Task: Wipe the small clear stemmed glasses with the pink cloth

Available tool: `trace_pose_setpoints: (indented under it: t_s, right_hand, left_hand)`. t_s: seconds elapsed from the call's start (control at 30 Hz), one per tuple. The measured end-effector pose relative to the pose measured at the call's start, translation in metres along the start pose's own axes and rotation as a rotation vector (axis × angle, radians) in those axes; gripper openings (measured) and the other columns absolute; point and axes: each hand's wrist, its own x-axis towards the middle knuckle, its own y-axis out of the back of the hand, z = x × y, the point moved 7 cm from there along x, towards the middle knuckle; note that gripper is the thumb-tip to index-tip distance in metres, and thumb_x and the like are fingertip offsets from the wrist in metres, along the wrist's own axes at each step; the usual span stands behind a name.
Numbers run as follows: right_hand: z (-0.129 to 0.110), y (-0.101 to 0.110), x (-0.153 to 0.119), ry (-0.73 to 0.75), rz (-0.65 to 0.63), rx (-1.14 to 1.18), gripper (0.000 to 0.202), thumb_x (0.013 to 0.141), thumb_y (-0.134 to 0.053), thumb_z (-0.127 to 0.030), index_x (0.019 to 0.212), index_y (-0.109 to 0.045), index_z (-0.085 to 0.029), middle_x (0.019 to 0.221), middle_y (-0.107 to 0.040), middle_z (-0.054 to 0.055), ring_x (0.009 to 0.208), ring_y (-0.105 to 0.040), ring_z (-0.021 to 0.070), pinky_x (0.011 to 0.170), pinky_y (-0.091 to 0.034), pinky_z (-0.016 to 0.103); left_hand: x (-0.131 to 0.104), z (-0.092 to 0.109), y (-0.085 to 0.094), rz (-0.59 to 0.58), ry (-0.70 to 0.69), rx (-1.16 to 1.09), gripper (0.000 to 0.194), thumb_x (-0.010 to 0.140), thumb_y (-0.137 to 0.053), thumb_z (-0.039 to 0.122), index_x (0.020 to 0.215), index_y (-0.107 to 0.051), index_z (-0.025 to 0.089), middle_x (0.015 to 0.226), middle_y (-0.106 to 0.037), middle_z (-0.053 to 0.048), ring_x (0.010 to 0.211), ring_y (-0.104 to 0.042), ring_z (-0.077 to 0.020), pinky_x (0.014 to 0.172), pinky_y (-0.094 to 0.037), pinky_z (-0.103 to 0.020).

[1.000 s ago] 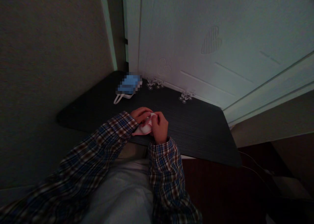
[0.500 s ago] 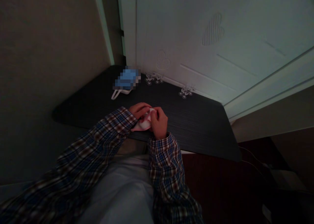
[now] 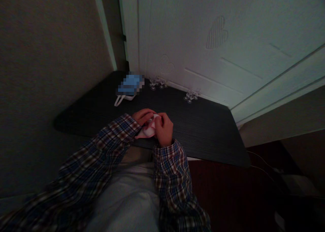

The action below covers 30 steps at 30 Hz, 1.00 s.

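Near the front edge of a dark wood-grain table (image 3: 208, 133), my two hands are close together around a small pink-and-white piece (image 3: 148, 131). It looks soft and thin, like cloth or a wrapper, but I cannot tell its exact kind. My left hand (image 3: 143, 116) grips its far left side with bent fingers. On the right side, my right hand (image 3: 165, 127) pinches it between thumb and curled fingers. A small shiny spot shows between the hands, too dim to make out. One pointed corner of the piece hangs towards me.
A blurred blue-screened device (image 3: 130, 84) with a white loop strap (image 3: 118, 100) lies at the back left. Clear suction-cup-like pieces sit in two clusters, one behind my hands (image 3: 157, 83) and one farther right (image 3: 191, 96). A white panel with hearts (image 3: 215, 66) borders the back.
The view has shifted slightly, so the table's things appear a little lower and to the left. Both hands keep hold of the pink-and-white piece, with barely any finger movement.
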Motion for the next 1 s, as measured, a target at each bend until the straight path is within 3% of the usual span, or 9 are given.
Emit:
trace_pose_setpoints:
  t_s: [0.3, 0.7, 0.83, 1.0]
  right_hand:
    - [-0.001, 0.001, 0.000, 0.004, 0.005, 0.016, 0.021, 0.083, -0.033, -0.028, 0.083, -0.052, -0.019, 0.073, -0.053, -0.002, 0.070, -0.049, 0.0099, 0.065, -0.036, 0.021]
    - [-0.005, 0.002, -0.001, 0.013, 0.020, 0.044, 0.022, 0.083, -0.034, -0.027, 0.084, -0.053, -0.018, 0.075, -0.055, -0.001, 0.071, -0.051, 0.0102, 0.067, -0.037, 0.021]
    - [-0.004, 0.002, -0.001, 0.015, 0.026, 0.044, 0.021, 0.082, -0.034, -0.027, 0.083, -0.053, -0.018, 0.075, -0.055, -0.001, 0.071, -0.050, 0.0104, 0.067, -0.037, 0.021]
    - [0.001, -0.001, -0.001, -0.012, 0.006, 0.047, 0.022, 0.083, -0.034, -0.029, 0.083, -0.053, -0.019, 0.074, -0.055, -0.001, 0.070, -0.051, 0.0104, 0.066, -0.037, 0.021]
  left_hand:
    - [-0.001, 0.004, 0.000, -0.041, -0.091, -0.026, 0.039, 0.075, -0.040, 0.043, 0.092, -0.058, 0.013, 0.086, -0.058, -0.006, 0.086, -0.053, -0.0181, 0.077, -0.042, -0.028]
    - [-0.002, -0.007, -0.003, -0.086, 0.071, -0.177, 0.043, 0.080, -0.029, 0.043, 0.096, -0.056, 0.014, 0.088, -0.059, -0.005, 0.078, -0.054, -0.0153, 0.064, -0.044, -0.024]
    - [-0.002, -0.004, -0.003, -0.131, 0.033, -0.152, 0.041, 0.081, -0.031, 0.041, 0.098, -0.056, 0.013, 0.089, -0.060, -0.006, 0.080, -0.054, -0.0157, 0.069, -0.044, -0.025]
    - [-0.001, -0.007, -0.001, -0.082, -0.022, -0.125, 0.041, 0.082, -0.030, 0.039, 0.092, -0.060, 0.013, 0.090, -0.059, -0.006, 0.085, -0.053, -0.0162, 0.079, -0.040, -0.027]
